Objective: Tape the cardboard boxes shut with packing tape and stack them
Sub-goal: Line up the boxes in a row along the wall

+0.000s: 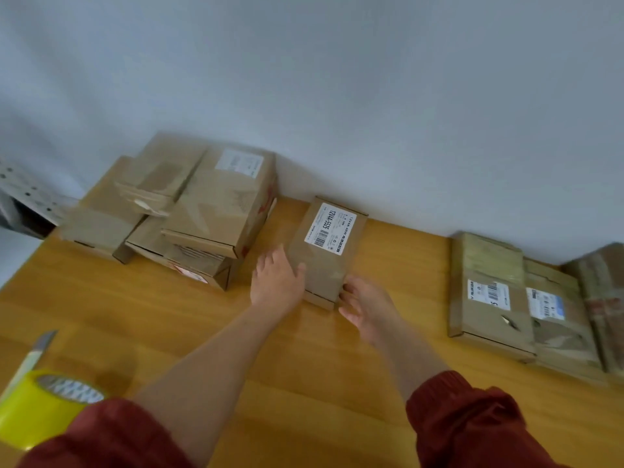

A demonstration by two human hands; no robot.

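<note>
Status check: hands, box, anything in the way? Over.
Left hand flat against labelled box, right hand gripping its near corner. Box on table beside box stack. Packing tape roll idle, near left.

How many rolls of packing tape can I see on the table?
1. The yellow tape roll sits at the near left edge of the table, partly behind the left sleeve. More could lie out of view.

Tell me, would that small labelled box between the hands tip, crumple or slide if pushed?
The small labelled box lies flat and low, so it probably won't tip or roll. Its edges look crisp, so likely stiff, not floppy. On the smooth wooden table it should slide easily under the left hand and right hand touching it.
</note>
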